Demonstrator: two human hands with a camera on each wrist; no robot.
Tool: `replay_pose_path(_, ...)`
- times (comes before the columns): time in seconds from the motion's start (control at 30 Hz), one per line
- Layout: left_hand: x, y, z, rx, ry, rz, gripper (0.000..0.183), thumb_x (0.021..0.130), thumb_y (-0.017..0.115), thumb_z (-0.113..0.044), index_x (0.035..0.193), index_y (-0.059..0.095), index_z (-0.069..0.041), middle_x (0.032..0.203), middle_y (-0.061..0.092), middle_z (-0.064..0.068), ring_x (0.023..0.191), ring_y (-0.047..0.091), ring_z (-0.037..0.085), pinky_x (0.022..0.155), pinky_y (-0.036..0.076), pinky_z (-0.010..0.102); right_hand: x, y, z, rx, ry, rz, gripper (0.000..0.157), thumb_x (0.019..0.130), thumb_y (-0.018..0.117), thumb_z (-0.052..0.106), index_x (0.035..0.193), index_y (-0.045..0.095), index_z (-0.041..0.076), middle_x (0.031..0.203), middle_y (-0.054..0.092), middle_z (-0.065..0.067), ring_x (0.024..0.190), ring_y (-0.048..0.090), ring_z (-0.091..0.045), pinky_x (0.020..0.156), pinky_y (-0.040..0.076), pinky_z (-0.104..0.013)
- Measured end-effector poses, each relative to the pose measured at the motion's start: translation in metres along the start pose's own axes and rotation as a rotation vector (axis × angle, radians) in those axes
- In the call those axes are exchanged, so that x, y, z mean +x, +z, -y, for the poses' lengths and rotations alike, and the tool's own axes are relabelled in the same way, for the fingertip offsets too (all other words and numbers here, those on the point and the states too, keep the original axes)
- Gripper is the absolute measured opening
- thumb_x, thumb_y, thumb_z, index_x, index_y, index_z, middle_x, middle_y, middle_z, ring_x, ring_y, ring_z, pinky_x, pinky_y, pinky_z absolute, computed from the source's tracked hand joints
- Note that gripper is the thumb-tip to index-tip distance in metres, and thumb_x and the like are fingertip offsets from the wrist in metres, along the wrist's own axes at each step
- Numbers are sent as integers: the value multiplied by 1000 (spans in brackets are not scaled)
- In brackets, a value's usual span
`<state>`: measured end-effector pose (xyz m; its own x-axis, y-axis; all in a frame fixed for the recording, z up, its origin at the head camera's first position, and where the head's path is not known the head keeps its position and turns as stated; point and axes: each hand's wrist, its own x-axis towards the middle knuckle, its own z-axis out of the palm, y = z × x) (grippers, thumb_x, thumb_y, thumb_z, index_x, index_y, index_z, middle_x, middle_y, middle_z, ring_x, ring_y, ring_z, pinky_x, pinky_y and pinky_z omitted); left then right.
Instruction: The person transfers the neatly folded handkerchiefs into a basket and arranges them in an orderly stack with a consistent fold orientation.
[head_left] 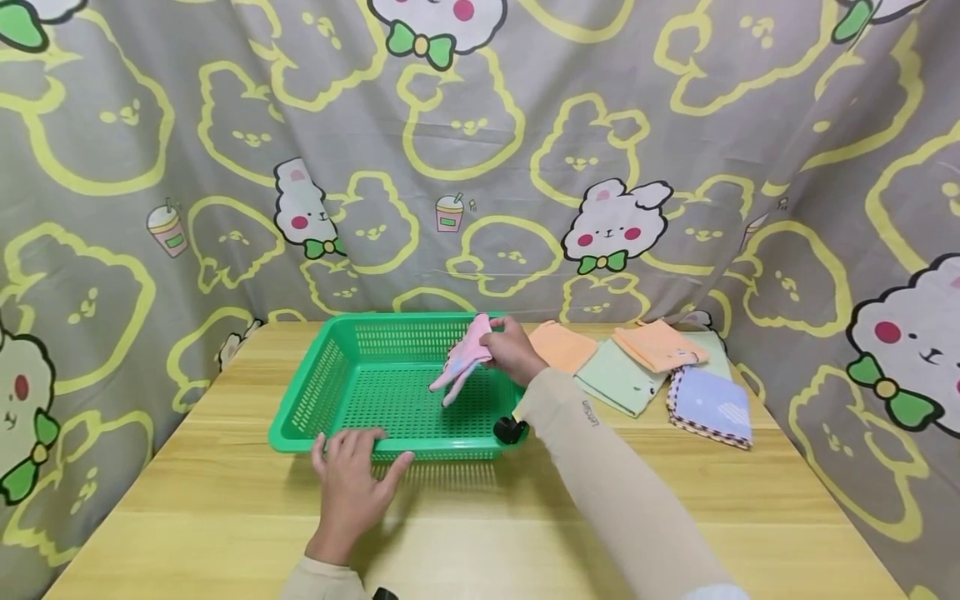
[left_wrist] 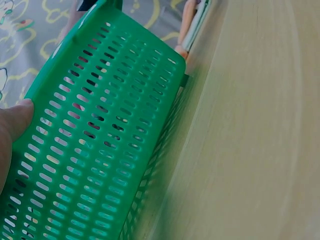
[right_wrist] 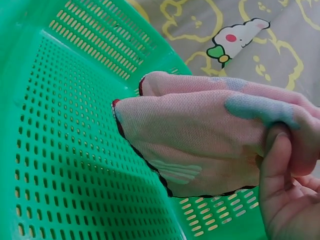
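Observation:
My right hand (head_left: 513, 350) pinches a folded pink handkerchief (right_wrist: 195, 130) between thumb and fingers. The cloth has pale blue patches and a dark stitched edge, and it hangs above the inside of a green plastic basket (head_left: 457, 446). Its loose corners point down toward the slotted floor of the basket. At the near side, my left hand (head_left: 350, 479) holds the front rim, fingers over the edge and thumb outside. The left wrist view has only the thumb (left_wrist: 20, 120) at the rim; the other fingers are out of sight there.
To the right of the basket lie folded cloths: an orange one (head_left: 562, 346), a green one (head_left: 618, 379), another orange one (head_left: 660, 346) and a blue one (head_left: 708, 404) with a checked edge. A patterned curtain (head_left: 465, 150) hangs behind the wooden table (head_left: 480, 533).

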<state>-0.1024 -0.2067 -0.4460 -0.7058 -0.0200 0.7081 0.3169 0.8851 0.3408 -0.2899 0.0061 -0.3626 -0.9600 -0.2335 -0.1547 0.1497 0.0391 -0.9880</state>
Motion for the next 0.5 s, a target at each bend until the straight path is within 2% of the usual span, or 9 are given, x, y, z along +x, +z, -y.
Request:
replay_pose_path(0.13,1,0,-1,-2,-1,-5,50,84,67,-50,100,63,-3,97,63,14,102,49,40,98,13,71,2,-2,0,17,8,22,43,93,49,0,134,36,-2,92,52,-16,59,51,-14,57,48,-28)
replay_pose_path(0.33,2,0,-2,-5,-1,-3,52,86,64,-53,100,63,-3,98,63,14,102,49,40,99,12,71,5,-6,-2,57,2,101,40,95,43,-3,134,39,-4,111,60,-22,71,65,-16,65,49,-30)
replay_pose_path(0.5,1,1,-1,-2,-5,-3,52,84,66,-52,100,63,-3,98,63,14,102,49,40,98,12,70,9,-4,-3,30,17,77,40,95,48,0,133,37,-3,97,55,-18,62,56,-15,56,49,-25)
